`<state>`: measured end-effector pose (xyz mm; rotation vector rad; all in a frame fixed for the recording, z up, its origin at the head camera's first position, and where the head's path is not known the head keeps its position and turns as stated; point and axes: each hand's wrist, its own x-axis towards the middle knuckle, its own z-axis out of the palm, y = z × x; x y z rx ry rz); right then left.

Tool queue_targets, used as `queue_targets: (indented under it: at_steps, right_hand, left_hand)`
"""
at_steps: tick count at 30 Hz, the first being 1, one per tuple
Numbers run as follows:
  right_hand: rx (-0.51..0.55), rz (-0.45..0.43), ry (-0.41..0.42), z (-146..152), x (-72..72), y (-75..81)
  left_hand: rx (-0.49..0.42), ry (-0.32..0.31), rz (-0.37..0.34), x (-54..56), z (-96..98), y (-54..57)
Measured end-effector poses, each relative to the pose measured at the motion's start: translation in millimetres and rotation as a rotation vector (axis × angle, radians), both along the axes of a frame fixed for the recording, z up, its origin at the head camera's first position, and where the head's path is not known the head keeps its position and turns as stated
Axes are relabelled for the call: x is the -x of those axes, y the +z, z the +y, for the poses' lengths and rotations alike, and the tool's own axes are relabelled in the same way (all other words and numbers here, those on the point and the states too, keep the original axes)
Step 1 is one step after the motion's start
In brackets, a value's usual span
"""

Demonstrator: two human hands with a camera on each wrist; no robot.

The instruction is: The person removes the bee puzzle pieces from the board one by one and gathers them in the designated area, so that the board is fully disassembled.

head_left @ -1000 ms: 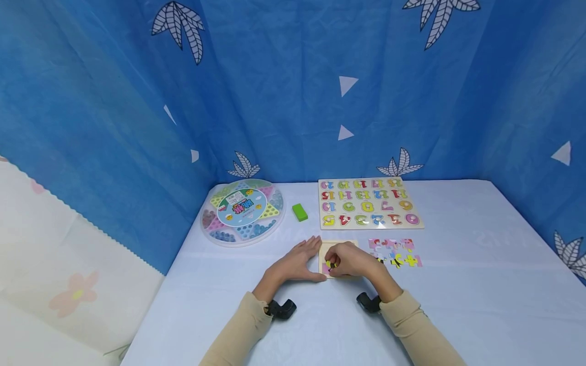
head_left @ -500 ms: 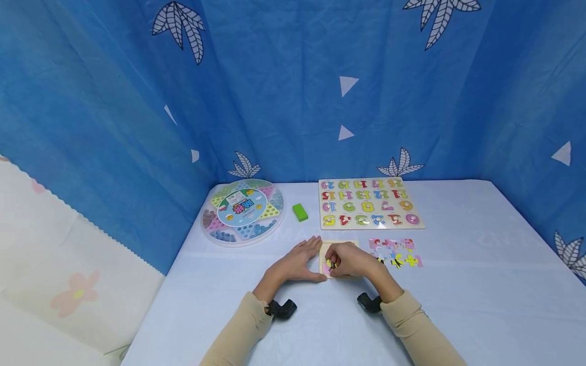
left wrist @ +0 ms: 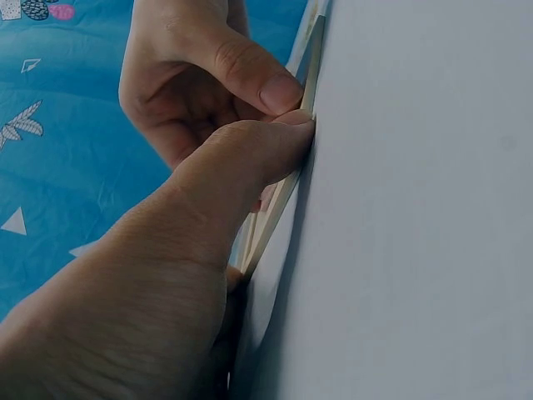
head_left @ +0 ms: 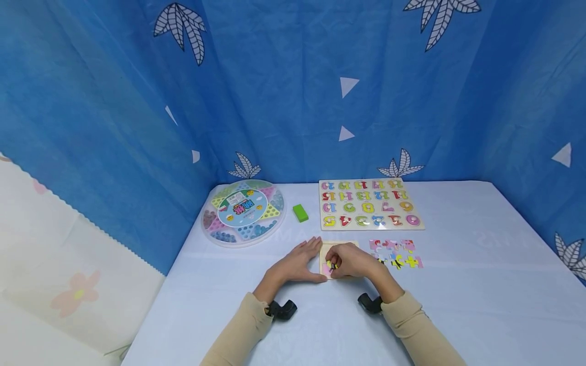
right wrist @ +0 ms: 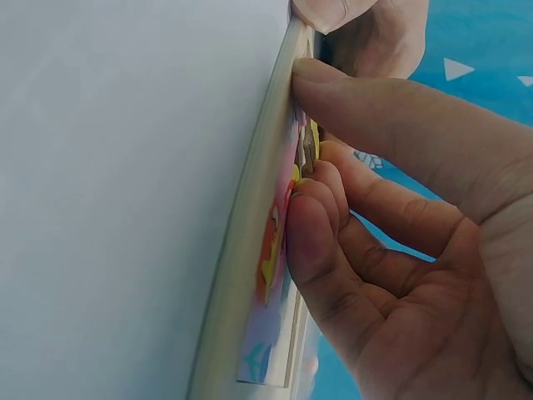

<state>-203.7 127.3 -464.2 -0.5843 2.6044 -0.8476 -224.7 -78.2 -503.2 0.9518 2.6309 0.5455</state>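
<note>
A small square wooden puzzle tray (head_left: pixel 324 249) lies on the table between the hands. My left hand (head_left: pixel 298 263) rests at its left side, fingers spread and straight, the thumb touching the near left corner. Over the tray, my right hand (head_left: pixel 351 260) has curled fingers and pinches a yellow and black jigsaw piece (right wrist: pixel 310 148) low against the tray; its thumb also touches the rim. Colourful pieces (right wrist: pixel 268 258) lie inside the tray along its near side, partly hidden by the fingers. Right of the tray lie several loose jigsaw pieces (head_left: pixel 396 254), pink, yellow and blue.
A wooden number board (head_left: pixel 372 204) lies behind the tray. To the back left sits a round clear Chinese checkers box (head_left: pixel 242 213), with a green block (head_left: pixel 300 213) beside it. Blue curtains (head_left: pixel 284 91) hang around the white table (head_left: pixel 320 330).
</note>
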Motion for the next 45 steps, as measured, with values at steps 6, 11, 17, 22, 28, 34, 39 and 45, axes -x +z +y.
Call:
queue_targets:
  at_steps: [6, 11, 17, 22, 28, 34, 39, 45]
  right_hand:
    - [0.002, -0.014, 0.005, 1.3, 2.1, -1.3]
    - [-0.003, -0.026, -0.005, 0.4, 1.2, -0.2]
    - [0.007, -0.027, 0.001, 1.0, 1.4, 0.0]
    - [0.01, -0.014, 0.006, 1.6, 1.4, -1.9]
    - [0.015, -0.019, -0.012, 1.3, 1.0, -1.5]
    - [0.031, -0.024, -0.026, 2.0, 2.0, -0.4]
    - [0.031, -0.028, -0.021, 2.2, 2.4, -1.9]
    - [0.028, -0.021, -0.015, 2.1, 1.6, -2.3]
  left_hand:
    - [0.013, 0.008, 0.001, 1.3, 0.2, -1.3]
    - [0.013, -0.004, 0.009, 1.6, 0.3, -0.8]
    - [0.009, -0.006, 0.006, 1.1, 0.4, 0.6]
    - [0.011, 0.0, -0.002, 0.0, 0.8, 2.2]
    - [0.016, -0.004, 0.006, -0.1, 0.8, 2.3]
    - [0.023, -0.009, 0.023, 1.9, 1.0, 1.3]
    - [0.018, -0.009, 0.017, 1.7, 1.3, 2.4]
    - [0.014, -0.003, 0.002, -0.6, 0.8, 4.0]
